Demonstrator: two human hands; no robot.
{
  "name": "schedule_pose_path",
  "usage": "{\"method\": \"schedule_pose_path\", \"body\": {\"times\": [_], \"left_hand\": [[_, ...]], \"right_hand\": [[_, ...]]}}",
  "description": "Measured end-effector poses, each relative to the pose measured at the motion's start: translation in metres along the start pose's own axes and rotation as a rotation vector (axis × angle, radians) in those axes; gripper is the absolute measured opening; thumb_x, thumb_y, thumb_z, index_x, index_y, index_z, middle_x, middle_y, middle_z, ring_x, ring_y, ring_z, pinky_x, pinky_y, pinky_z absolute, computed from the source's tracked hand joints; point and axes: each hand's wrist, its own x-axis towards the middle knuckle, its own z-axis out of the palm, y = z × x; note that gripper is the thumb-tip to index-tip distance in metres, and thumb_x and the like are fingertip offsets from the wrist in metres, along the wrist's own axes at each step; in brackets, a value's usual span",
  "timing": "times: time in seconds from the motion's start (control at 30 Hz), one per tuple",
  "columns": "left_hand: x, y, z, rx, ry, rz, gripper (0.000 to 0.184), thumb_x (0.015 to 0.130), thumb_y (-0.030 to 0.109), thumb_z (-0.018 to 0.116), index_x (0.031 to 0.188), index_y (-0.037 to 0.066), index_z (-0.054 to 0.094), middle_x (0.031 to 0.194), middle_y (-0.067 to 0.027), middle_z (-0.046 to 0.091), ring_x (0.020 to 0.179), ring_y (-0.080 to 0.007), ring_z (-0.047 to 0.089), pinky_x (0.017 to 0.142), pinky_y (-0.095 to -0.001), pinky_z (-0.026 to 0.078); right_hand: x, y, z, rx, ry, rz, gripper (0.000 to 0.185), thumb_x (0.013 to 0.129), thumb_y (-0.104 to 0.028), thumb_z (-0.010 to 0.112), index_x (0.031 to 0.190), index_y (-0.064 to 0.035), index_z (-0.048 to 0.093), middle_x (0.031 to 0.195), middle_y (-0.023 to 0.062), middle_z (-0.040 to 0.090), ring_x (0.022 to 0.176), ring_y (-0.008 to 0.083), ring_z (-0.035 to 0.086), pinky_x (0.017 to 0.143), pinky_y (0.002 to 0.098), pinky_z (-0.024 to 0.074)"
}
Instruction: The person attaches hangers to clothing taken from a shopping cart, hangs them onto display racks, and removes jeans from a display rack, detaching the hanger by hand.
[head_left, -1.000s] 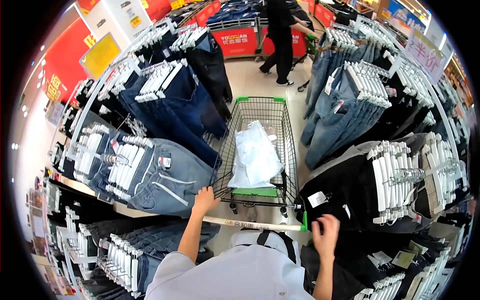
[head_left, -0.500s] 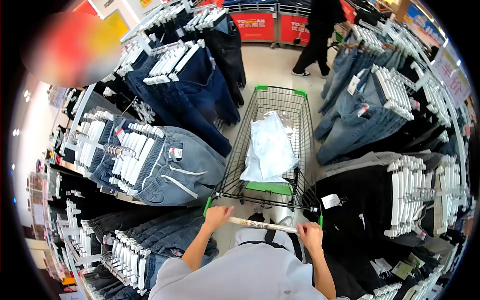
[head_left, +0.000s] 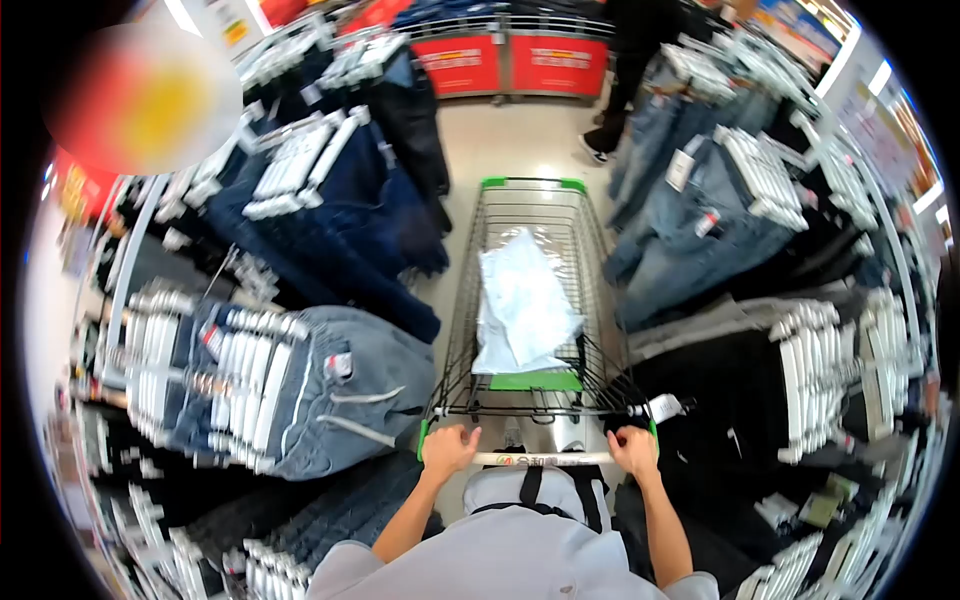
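Both hands grip the white handlebar (head_left: 540, 459) of a shopping cart (head_left: 470, 215) with a dark wire basket and green corner pieces. My left hand (head_left: 450, 452) is wrapped round the bar's left end, beside a green upright. At the other end, my right hand (head_left: 634, 450) is closed round the bar in the same way. Inside the basket lies a pale, plastic-wrapped package (head_left: 527, 305), resting partly over a green panel (head_left: 537, 381). Part of the bar is covered by my fingers.
Racks of jeans (head_left: 335, 240) and grey drawstring trousers (head_left: 365, 365) line the left. On the right hang blue jeans (head_left: 690, 200) and black trousers (head_left: 715, 370), close to the cart's side. A person in black (head_left: 625, 85) stands ahead, near red-fronted display bins (head_left: 555, 65).
The view has turned and the cart now points straighter up the aisle, its handlebar nearly level. The person ahead is now partly behind the right rack. Both hands have kept their grip.
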Motion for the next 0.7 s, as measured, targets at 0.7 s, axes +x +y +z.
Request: {"method": "schedule_pose_path", "body": {"times": [0.7], "left_hand": [[0.148,0.083,-0.033,0.081,0.229,-0.036,0.038,0.089,0.041,0.068,0.075,0.006,0.075,0.074,-0.0154,0.073,0.072,-0.0378,0.071,0.069,-0.0469,0.055]], "right_hand": [[0.194,0.007,-0.056,-0.047,-0.068,0.030,0.032,0.086,-0.040,0.068,0.080,-0.0108,0.079,0.077,0.0150,0.074,0.078,0.0366,0.072,0.080,0.0455,0.0576]]}}
